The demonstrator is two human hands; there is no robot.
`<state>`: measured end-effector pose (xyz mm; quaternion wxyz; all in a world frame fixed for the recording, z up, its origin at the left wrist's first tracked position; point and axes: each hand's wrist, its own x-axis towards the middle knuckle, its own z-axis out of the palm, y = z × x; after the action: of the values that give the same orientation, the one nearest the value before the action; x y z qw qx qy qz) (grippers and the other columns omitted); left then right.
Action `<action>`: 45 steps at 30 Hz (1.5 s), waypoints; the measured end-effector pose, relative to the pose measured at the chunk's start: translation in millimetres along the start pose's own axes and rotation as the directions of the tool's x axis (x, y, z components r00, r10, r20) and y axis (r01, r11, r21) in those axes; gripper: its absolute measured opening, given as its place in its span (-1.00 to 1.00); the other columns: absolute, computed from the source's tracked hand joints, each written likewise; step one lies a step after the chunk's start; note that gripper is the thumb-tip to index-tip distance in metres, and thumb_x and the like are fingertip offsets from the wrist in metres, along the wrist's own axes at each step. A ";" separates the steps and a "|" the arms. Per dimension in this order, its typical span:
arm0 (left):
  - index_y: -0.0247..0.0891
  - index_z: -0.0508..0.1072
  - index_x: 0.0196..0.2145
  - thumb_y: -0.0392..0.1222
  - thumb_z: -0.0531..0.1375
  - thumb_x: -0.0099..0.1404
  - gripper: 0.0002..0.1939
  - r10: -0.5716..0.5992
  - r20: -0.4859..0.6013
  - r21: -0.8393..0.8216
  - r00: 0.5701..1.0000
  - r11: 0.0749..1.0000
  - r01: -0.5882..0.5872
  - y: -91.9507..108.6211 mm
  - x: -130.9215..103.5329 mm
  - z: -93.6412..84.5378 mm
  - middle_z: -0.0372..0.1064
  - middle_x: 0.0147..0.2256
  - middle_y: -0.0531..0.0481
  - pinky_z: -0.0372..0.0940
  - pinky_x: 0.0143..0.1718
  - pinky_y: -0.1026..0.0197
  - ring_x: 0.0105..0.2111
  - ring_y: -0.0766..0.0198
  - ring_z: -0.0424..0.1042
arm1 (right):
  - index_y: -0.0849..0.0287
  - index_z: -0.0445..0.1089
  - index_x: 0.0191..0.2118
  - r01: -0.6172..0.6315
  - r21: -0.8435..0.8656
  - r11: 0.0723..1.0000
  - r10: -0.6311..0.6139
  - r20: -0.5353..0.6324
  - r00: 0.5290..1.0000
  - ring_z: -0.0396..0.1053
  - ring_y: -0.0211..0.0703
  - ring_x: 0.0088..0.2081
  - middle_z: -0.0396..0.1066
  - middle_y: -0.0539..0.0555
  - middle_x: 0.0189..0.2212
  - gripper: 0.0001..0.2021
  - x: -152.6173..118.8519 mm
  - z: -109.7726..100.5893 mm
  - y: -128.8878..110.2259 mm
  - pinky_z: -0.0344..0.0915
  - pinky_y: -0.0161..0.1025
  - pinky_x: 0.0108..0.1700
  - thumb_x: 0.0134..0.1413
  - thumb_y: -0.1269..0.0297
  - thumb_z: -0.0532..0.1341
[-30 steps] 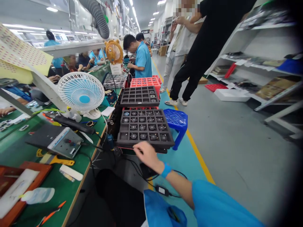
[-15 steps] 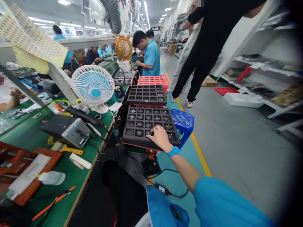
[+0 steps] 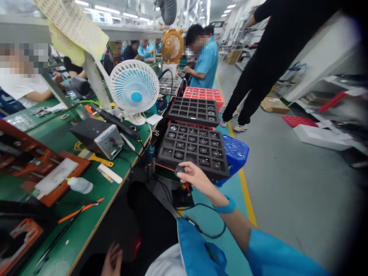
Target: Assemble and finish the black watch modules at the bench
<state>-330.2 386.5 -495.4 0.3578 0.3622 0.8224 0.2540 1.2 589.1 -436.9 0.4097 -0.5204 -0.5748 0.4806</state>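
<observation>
Left hand (image 3: 112, 260), now in view low in the frame, is blurred, its grip undeterminable; right hand (image 3: 198, 180) has the fingers pinched nearly closed on a round black part (image 3: 179, 170), lifted since the earlier frame from the near tray (image 3: 169, 163) and held at its near edge. Green surface (image 3: 110, 191) at left carries a white fan (image 3: 134, 90). The near tray's compartments are mostly filled, the far tray (image 3: 192, 118) holds few parts, and a person (image 3: 205, 61) stands beyond.

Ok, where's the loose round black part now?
In the head view, the round black part is in your right hand, by the near edge of the closer black tray.
</observation>
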 end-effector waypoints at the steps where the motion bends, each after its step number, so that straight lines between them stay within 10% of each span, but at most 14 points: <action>1: -0.04 0.45 0.17 0.12 0.28 0.38 -0.53 0.007 0.010 -0.049 1.000 0.999 -0.006 1.2 -1.1 5.5 0.55 -0.01 -0.06 0.51 0.00 -0.01 -0.01 0.02 0.58 | 0.09 0.35 0.02 -0.022 0.059 0.998 0.016 0.109 0.994 0.52 -0.18 -0.42 0.40 -0.09 -0.40 -0.46 -11.4 19.9 -4.1 0.55 -0.14 -0.30 0.08 -0.17 0.37; 7: -0.14 0.22 0.39 -0.05 0.36 0.30 -0.23 0.476 0.042 -0.361 0.878 0.827 -0.431 40.4 -37.7 -3.6 0.53 -0.04 -0.12 0.49 -0.02 0.10 -0.18 0.18 0.56 | 0.07 0.40 -0.02 -0.237 0.230 0.944 0.049 0.611 0.790 0.49 -0.26 -0.40 0.41 -0.10 -0.40 -0.55 -77.6 125.9 -26.2 0.48 -0.27 -0.31 0.04 0.04 0.49; 14: -0.14 0.53 0.10 -0.06 0.48 0.22 -0.49 0.610 -0.182 -0.261 0.771 0.726 -0.636 47.7 -55.0 -30.0 0.51 -0.16 -0.08 0.44 -0.18 0.20 -0.22 0.20 0.49 | 0.15 0.41 -0.02 -0.347 0.170 0.922 0.098 0.765 0.637 0.47 -0.24 -0.27 0.48 0.00 -0.27 -0.58 -96.1 155.7 -47.8 0.41 -0.28 -0.20 0.18 -0.02 0.42; 23: -0.16 0.55 0.08 0.01 0.48 0.21 -0.48 0.500 -0.205 -0.360 0.841 0.761 -0.540 33.2 -59.4 -31.5 0.49 -0.14 -0.10 0.40 -0.15 0.21 -0.20 0.20 0.48 | 0.12 0.45 0.01 -0.393 0.225 0.891 0.086 0.769 0.634 0.49 -0.22 -0.19 0.54 0.05 -0.16 -0.59 -105.4 163.4 -46.6 0.48 -0.25 -0.10 0.30 -0.11 0.30; 45: -0.08 0.53 0.09 -0.09 0.50 0.19 -0.48 0.518 -0.240 -0.297 0.821 0.766 -0.570 31.7 -68.7 -36.5 0.49 -0.16 -0.01 0.39 -0.18 0.26 -0.23 0.27 0.47 | 0.12 0.44 -0.01 -0.398 0.188 0.898 0.108 0.784 0.612 0.47 -0.25 -0.21 0.52 0.00 -0.23 -0.62 -109.3 167.2 -50.6 0.43 -0.29 -0.13 0.31 -0.10 0.30</action>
<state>-312.2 346.5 -423.7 0.2679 0.4953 0.6451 0.5166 -158.1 459.8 -418.1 0.1433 -0.2691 -0.5182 0.7991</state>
